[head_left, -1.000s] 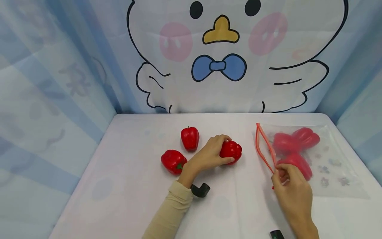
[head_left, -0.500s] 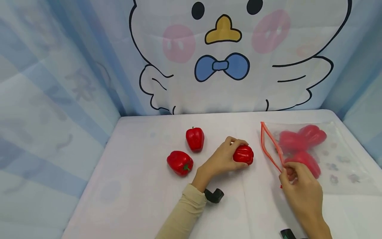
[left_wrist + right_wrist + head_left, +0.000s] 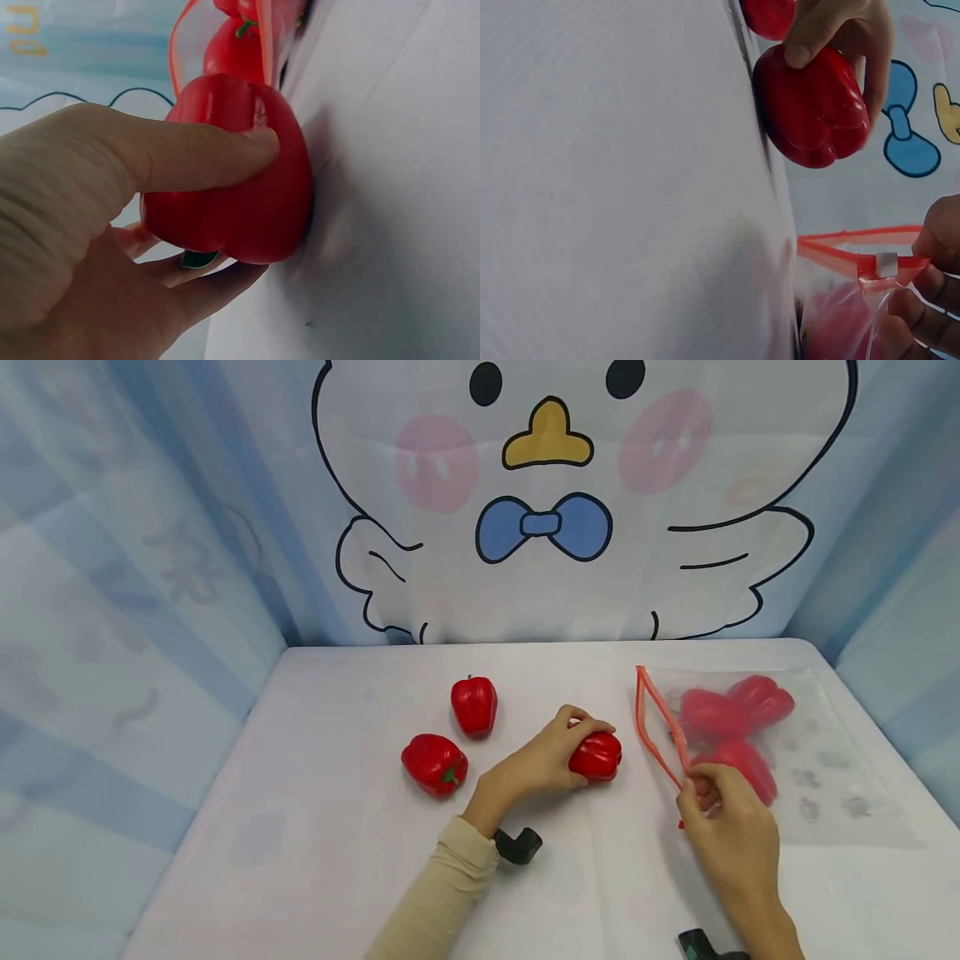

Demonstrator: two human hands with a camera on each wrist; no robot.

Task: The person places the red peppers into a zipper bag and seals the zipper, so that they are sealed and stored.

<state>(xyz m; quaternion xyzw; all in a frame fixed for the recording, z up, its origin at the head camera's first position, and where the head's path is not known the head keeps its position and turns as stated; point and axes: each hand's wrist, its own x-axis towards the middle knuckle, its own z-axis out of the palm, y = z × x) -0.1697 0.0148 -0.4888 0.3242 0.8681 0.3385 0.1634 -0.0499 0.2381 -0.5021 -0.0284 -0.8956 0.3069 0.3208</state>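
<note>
My left hand [image 3: 551, 756] grips a glossy red bell pepper [image 3: 596, 757], thumb on one side and fingers on the other. In the left wrist view the held pepper [image 3: 232, 187] shows a bit of green stem below. To its right lies a clear zip bag [image 3: 832, 777] with a red-orange edge, its mouth parted towards the pepper. Three red peppers [image 3: 720, 714] show through the plastic. My right hand [image 3: 731, 827] pinches the near side of the bag's rim; the right wrist view shows a white slider [image 3: 886, 264] on this edge. The held pepper is just outside the mouth.
Two more red bell peppers stand left of my left hand: one upright [image 3: 474, 706] at the back, one lying [image 3: 435, 765] nearer with its green stem towards me. A white cloth covers the table [image 3: 300, 860]. A printed curtain [image 3: 540, 593] hangs behind it.
My left hand has carried the pepper to the right, closer to the bag's mouth. My right hand keeps its hold on the rim. The head view has shifted slightly back and forth.
</note>
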